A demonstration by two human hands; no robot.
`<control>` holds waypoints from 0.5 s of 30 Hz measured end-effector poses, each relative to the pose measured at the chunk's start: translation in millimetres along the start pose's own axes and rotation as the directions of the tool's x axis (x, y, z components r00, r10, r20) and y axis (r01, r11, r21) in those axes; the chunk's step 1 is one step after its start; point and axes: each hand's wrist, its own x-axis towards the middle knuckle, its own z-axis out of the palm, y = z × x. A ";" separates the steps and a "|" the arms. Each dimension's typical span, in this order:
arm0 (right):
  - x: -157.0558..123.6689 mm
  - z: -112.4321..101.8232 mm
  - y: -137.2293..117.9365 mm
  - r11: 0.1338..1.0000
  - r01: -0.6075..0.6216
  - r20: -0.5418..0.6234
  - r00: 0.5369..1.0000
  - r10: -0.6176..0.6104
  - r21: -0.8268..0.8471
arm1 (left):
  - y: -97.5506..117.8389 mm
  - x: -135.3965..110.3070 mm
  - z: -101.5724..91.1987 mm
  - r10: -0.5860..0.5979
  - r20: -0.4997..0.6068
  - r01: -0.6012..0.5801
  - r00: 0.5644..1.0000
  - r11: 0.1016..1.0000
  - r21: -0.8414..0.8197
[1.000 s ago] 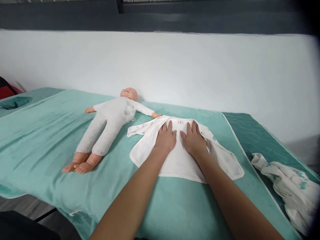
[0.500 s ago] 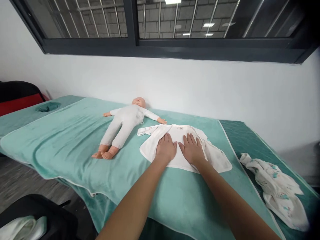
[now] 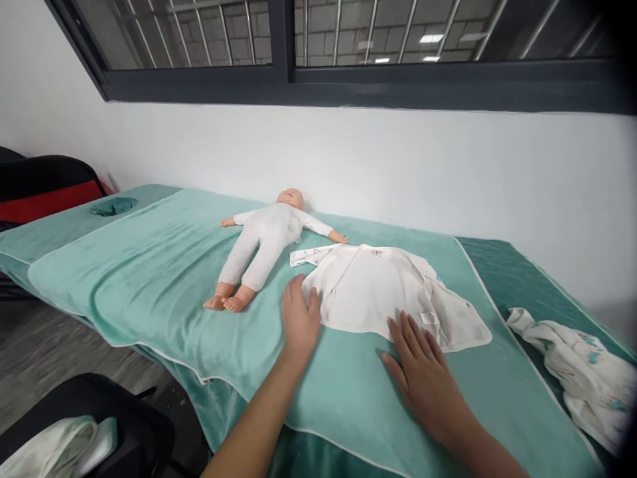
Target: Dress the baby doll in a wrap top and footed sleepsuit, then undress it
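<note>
A white baby shirt (image 3: 368, 289) lies spread on the green cover, its front panel open to the right and one patterned sleeve reaching left. My left hand (image 3: 301, 318) is at the shirt's left edge, thumb and fingers apart; whether it presses on the fabric is hard to see. Flat and open, my right hand (image 3: 423, 378) has its fingertips at the shirt's lower edge and its palm over the cover. Beyond the left hand, a baby doll (image 3: 271, 232) in a white body suit lies on its back, one hand close to the shirt's collar.
The green cover (image 3: 149, 265) drapes over a bed against the white wall, below a dark window frame (image 3: 348, 86). A crumpled patterned cloth (image 3: 582, 365) lies at the right. At lower left, a black chair (image 3: 134, 411) holds a folded white cloth (image 3: 64, 448).
Both hands have come off the middle of the shirt. My left hand moved to its left edge, my right hand back to its lower edge. The view has shifted slightly.
</note>
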 end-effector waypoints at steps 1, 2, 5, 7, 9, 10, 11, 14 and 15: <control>-1.9 -0.3 -4.6 1.000 0.005 -0.002 1.000 -0.005 0.002 | -3.1 8.5 2.4 -0.030 0.043 0.029 0.999 0.999 0.036; -0.9 -0.7 -9.1 1.000 0.010 -0.002 1.000 -0.010 0.006 | -4.8 16.8 6.0 -0.041 0.092 0.034 0.995 0.996 0.082; 21.6 -3.5 -21.4 0.999 0.013 0.007 1.000 -0.013 0.049 | -4.8 39.2 19.9 -0.021 0.185 -0.017 0.982 0.979 0.202; 52.7 -5.7 -26.2 0.995 0.000 0.042 0.999 -0.004 0.095 | -4.6 52.0 28.9 -0.024 0.205 -0.027 0.978 0.970 0.242; 92.3 -5.0 -25.8 0.990 -0.031 0.105 0.994 0.017 0.138 | -6.4 63.8 36.1 -0.032 0.232 -0.030 0.972 0.965 0.260; 112.9 -2.4 -23.5 0.987 -0.057 0.129 0.991 0.038 0.148 | -8.1 69.2 39.1 -0.037 0.242 -0.029 0.969 0.964 0.263; 132.5 1.8 -20.0 0.985 -0.093 0.147 0.986 0.072 0.147 | -10.3 74.3 41.7 -0.044 0.249 -0.023 0.968 0.965 0.260; 174.9 21.9 -6.9 0.980 -0.166 0.212 0.967 0.140 0.110 | -17.7 86.0 48.2 -0.079 0.242 0.020 0.967 0.971 0.236; 181.6 29.1 -3.5 0.981 -0.171 0.222 0.964 0.148 0.089 | -20.0 88.4 50.1 -0.091 0.232 0.037 0.968 0.973 0.228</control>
